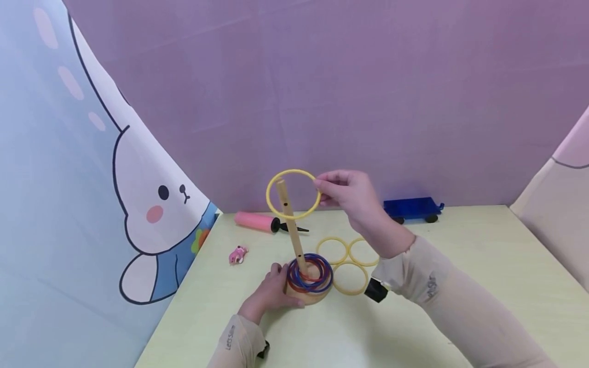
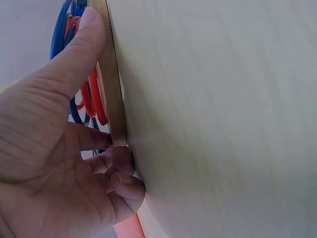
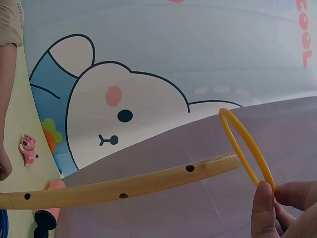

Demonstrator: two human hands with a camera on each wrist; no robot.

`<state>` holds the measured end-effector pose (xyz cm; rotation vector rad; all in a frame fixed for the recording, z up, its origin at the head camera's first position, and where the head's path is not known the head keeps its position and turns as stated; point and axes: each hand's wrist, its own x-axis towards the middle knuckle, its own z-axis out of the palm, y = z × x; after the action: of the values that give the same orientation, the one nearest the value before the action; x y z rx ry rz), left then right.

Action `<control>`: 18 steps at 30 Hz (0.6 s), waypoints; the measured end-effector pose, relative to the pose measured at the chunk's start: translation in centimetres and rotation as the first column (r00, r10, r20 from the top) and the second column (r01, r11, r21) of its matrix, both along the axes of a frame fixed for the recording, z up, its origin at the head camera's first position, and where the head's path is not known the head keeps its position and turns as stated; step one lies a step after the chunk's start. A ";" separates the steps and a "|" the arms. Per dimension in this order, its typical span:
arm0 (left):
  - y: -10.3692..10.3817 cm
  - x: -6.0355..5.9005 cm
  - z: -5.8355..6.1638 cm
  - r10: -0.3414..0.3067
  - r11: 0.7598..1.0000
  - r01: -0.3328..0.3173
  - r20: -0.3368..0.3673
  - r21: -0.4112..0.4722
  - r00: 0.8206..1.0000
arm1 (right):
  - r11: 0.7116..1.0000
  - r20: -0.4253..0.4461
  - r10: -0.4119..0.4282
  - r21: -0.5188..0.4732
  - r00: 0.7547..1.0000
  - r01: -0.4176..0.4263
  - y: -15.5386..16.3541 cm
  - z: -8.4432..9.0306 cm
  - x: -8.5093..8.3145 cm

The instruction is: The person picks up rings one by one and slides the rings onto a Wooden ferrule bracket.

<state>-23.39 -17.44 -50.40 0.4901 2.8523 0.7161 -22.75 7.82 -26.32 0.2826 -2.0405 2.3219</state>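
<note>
A wooden peg (image 1: 290, 225) (image 3: 124, 186) stands tilted on a round wooden base (image 1: 309, 297) (image 2: 112, 94), with several blue and red rings (image 1: 310, 273) (image 2: 81, 94) stacked at its foot. My right hand (image 1: 342, 191) (image 3: 277, 206) pinches a yellow ring (image 1: 293, 194) (image 3: 247, 146) at its right edge and holds it over the peg's top. My left hand (image 1: 271, 283) (image 2: 74, 134) grips the base's left edge, thumb on top and fingers curled under the rim.
Three yellow rings (image 1: 350, 258) lie on the pale yellow table (image 1: 460, 266) right of the base. A pink pump (image 1: 259, 222), a small pink toy (image 1: 238, 254) and a blue toy wagon (image 1: 413, 208) sit farther back. Fabric walls enclose the table.
</note>
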 end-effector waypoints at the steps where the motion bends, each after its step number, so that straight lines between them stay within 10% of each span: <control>1: 0.0 0.0 0.0 0.000 1.000 0.000 0.001 0.000 1.000 | 1.000 0.002 -0.003 -0.001 1.000 0.003 -0.1 0.0 -0.1; 18: 0.2 0.2 0.6 -0.004 1.000 0.004 -0.006 0.002 1.000 | 0.998 0.033 -0.039 -0.047 0.999 0.041 -0.4 -0.6 -0.8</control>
<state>-23.18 -17.28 -49.82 0.4989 2.8560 0.7177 -23.53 7.42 -26.95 0.2017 -1.9823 2.3628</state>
